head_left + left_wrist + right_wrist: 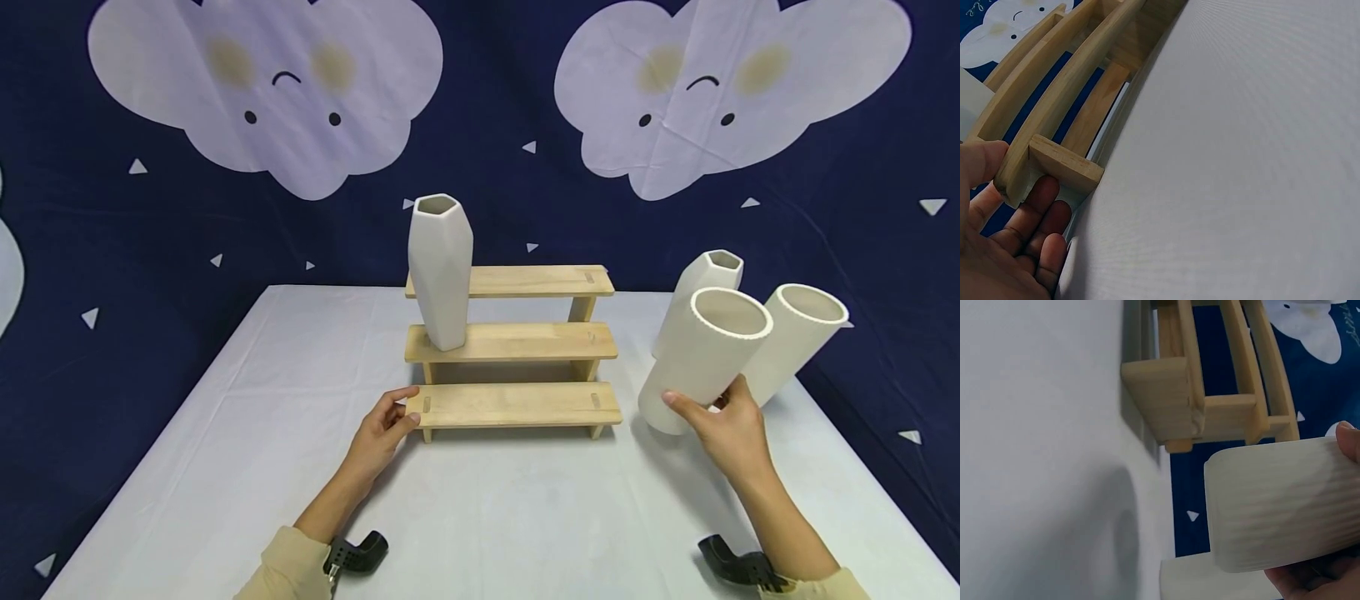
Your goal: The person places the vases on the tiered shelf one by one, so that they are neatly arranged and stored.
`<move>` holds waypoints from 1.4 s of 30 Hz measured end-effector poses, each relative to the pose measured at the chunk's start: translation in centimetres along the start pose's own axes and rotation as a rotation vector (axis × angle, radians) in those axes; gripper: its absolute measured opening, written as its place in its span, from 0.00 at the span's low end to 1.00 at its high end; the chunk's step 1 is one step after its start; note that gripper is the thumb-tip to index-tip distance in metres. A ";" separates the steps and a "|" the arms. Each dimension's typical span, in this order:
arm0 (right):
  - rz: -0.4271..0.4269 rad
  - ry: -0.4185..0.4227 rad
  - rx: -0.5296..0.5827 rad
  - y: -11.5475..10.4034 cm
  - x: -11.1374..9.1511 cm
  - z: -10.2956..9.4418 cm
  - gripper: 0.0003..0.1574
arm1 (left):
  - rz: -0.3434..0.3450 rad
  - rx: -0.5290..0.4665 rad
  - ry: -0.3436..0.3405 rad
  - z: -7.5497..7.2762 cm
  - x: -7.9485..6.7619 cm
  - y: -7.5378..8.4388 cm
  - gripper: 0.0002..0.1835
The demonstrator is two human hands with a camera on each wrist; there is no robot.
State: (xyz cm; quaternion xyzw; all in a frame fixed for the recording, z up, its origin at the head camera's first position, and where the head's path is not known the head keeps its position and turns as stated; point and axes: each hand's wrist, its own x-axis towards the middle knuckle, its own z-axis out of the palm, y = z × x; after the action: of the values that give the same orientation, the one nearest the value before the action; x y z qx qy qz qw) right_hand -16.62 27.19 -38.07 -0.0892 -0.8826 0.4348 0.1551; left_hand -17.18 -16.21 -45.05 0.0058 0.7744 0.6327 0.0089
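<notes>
A three-tier wooden display stand [517,406] stands mid-table. My left hand [378,437] holds the left end of its lowest board, the thumb [985,159] on top and other fingers by the leg. A tall faceted white vase [442,267] stands upright at the left of the middle tier. On the right, my right hand [729,433] grips a white cylindrical vase [693,358] low on its side. Fine ribs and a rounded base show on this held vase [1279,500] in the right wrist view, its base raised off the cloth with a shadow beside it.
Behind the held vase are a second white cylindrical vase [798,337] and a smaller faceted white vase [693,283], partly hidden. White cloth [525,517] covers the table. A dark blue backdrop with clouds [262,83] hangs behind.
</notes>
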 end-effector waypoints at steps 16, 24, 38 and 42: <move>-0.108 -0.066 0.016 -2.8 -0.9 0.0 0.46 | -0.002 -0.009 0.000 0.0 0.0 0.0 0.22; -0.134 -0.136 0.054 -4.7 -0.8 0.1 0.48 | 0.003 -0.005 0.003 0.0 0.1 -0.1 0.22; -0.198 -0.165 0.116 -7.3 0.0 1.2 0.47 | 0.007 -0.002 0.001 0.0 0.0 -0.1 0.22; -0.206 -0.179 0.148 -7.9 0.2 1.7 0.47 | 0.010 -0.004 -0.002 0.0 0.0 0.0 0.22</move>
State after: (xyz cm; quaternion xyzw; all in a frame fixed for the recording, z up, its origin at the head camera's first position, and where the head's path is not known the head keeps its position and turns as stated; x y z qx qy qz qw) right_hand -17.63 21.19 -32.73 0.0528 -0.8630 0.4865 0.1256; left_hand -17.16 -16.25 -45.08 0.0104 0.7730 0.6343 0.0064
